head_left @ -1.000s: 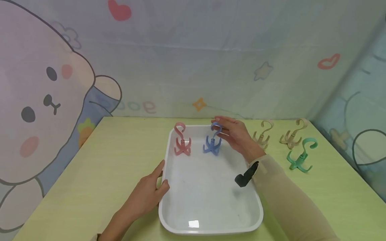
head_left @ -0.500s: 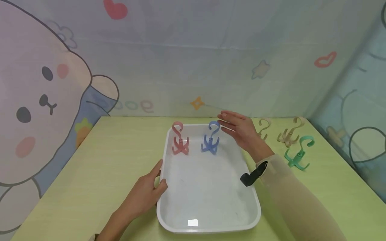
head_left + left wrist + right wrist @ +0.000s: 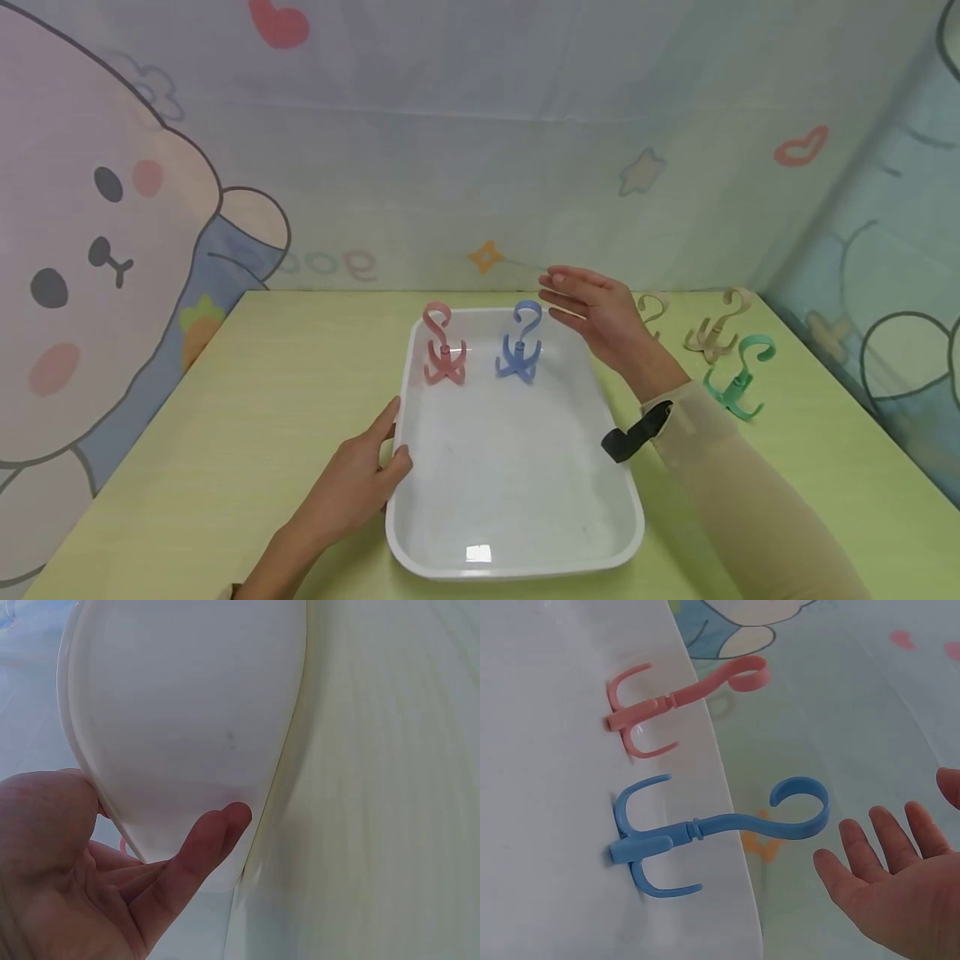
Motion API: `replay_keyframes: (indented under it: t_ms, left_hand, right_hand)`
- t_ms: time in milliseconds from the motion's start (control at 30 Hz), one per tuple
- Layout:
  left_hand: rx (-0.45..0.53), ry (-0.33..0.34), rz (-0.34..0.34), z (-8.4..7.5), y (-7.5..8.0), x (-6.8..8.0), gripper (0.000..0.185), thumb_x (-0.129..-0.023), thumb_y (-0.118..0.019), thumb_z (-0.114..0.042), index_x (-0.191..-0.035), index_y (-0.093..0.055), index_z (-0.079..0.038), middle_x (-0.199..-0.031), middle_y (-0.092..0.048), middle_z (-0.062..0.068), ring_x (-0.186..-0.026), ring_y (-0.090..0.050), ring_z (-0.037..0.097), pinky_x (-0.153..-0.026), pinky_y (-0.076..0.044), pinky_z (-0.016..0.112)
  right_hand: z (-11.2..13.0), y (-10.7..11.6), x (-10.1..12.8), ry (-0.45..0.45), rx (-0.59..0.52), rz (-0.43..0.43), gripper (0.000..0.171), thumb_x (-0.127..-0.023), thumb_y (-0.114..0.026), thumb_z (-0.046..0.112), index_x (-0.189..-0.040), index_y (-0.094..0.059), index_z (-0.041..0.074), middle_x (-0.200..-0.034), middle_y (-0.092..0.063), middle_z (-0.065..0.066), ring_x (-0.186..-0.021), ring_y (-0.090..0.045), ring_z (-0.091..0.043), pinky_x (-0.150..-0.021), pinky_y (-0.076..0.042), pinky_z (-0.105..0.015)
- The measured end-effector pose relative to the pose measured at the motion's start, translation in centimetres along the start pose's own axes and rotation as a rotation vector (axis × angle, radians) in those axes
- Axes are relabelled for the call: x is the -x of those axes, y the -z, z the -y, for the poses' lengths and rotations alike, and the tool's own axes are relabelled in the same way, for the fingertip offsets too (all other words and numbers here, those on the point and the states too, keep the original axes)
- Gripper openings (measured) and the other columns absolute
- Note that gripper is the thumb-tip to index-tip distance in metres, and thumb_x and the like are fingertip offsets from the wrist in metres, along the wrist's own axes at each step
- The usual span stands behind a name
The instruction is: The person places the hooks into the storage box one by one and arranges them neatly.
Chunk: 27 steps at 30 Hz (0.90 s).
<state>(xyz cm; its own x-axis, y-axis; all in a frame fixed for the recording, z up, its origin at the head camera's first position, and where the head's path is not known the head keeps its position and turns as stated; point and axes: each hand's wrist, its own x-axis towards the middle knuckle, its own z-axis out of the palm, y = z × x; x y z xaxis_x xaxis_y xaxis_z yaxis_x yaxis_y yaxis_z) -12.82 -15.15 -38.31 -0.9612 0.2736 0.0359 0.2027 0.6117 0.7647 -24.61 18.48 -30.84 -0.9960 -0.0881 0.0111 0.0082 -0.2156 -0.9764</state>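
A white tray [image 3: 517, 483] lies on the table, and my left hand [image 3: 356, 479] holds its left rim. In the left wrist view the fingers of that hand [image 3: 112, 877] lie along the tray's outer wall, and the thumb is mostly hidden behind the rim. At the tray's far end a pink rotating hook hanger [image 3: 446, 362] and a blue one [image 3: 518, 358] stand upright, curved hooks on top. My right hand [image 3: 600, 317] hovers just right of the blue hanger, fingers extended and apart from it. The right wrist view shows a gap between the fingers and the blue hook [image 3: 810, 825].
On the table [image 3: 300, 358] right of the tray stand a green hook hanger [image 3: 738, 387] and a beige one [image 3: 708, 340]. Another beige one [image 3: 655, 307] is partly hidden behind my right hand. A printed cloth [image 3: 420, 150] hangs behind the table.
My right hand has moved from the blue hanger's hook, up and to the right, leaving the hanger standing. My left hand stays at the tray's rim. The whole view shifts slightly left.
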Motion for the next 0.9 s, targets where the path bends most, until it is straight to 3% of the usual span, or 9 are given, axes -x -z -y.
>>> replay_keyframes:
  t_ms: [133,267,600,733,900]
  left_hand:
    - [-0.002,-0.006,-0.003,0.0,0.0,0.0,0.073,-0.102,-0.053,-0.017,-0.169,-0.025,-0.008,-0.152,-0.060,0.016,-0.080,-0.067,0.007,-0.073,-0.056,0.023]
    - [0.027,0.003,0.006,0.0,0.0,0.0,0.074,-0.101,-0.052,-0.016,-0.169,-0.024,-0.009,-0.153,-0.059,0.017,-0.078,-0.068,0.008,-0.067,-0.058,0.023]
    - [0.024,0.001,0.005,0.0,0.0,0.1,0.073,-0.102,-0.052,-0.016,-0.169,-0.024,-0.009,-0.152,-0.059,0.017,-0.077,-0.069,0.010,-0.067,-0.057,0.023]
    - [0.039,0.006,0.010,-0.1,0.0,0.1,0.074,-0.101,-0.052,-0.015,-0.169,-0.024,-0.010,-0.153,-0.058,0.018,-0.078,-0.070,0.010,-0.064,-0.058,0.024]
    - [0.010,0.008,0.002,-0.2,0.0,0.1,0.074,-0.101,-0.053,-0.016,-0.169,-0.025,-0.008,-0.152,-0.059,0.018,-0.080,-0.069,0.010,-0.069,-0.057,0.023]
  right_hand:
    - [0.3,0.1,0.4,0.004,-0.002,-0.004,0.037,-0.105,-0.065,0.018,-0.141,-0.063,0.009,-0.122,-0.076,0.005,-0.140,-0.060,-0.028,-0.125,-0.040,-0.044]
    - [0.6,0.6,0.8,0.003,-0.025,-0.013,0.028,-0.104,-0.067,0.017,-0.132,-0.068,0.014,-0.117,-0.078,0.007,-0.137,-0.062,-0.026,-0.125,-0.039,-0.045]
    - [1.0,2.1,2.0,0.010,-0.010,-0.025,0.025,-0.101,-0.072,0.021,-0.126,-0.071,0.017,-0.119,-0.077,0.006,-0.129,-0.067,-0.021,-0.122,-0.041,-0.043]
    - [1.1,2.7,2.5,0.024,-0.020,-0.020,0.020,-0.100,-0.073,0.020,-0.120,-0.075,0.019,-0.118,-0.079,0.006,-0.126,-0.069,-0.018,-0.119,-0.045,-0.038]
    - [1.1,3.3,3.0,0.047,-0.020,-0.017,0.021,-0.100,-0.073,0.018,-0.120,-0.075,0.018,-0.116,-0.080,0.006,-0.121,-0.072,-0.016,-0.109,-0.054,-0.029]
